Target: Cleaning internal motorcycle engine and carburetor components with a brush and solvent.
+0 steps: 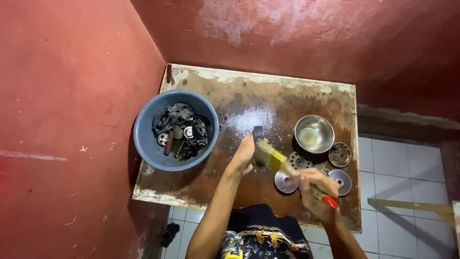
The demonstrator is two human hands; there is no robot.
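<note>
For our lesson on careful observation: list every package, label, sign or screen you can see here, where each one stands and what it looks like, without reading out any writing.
None: no package, label, sign or screen shows.
Blue bowl: left on the wet board, round, full of dark metal parts.
Steel bowl: right on the board, round, shiny.
Paintbrush: in the right hand, yellow ferrule, red handle end.

My arms are bare from the hands up, with no sleeves, gloves, watch or rings showing on my left hand (pixel 245 156) or my right hand (pixel 316 188). Below them I wear a dark, nearly black garment (pixel 261 235), printed across the lower part with a yellow, white and grey pattern.
</note>
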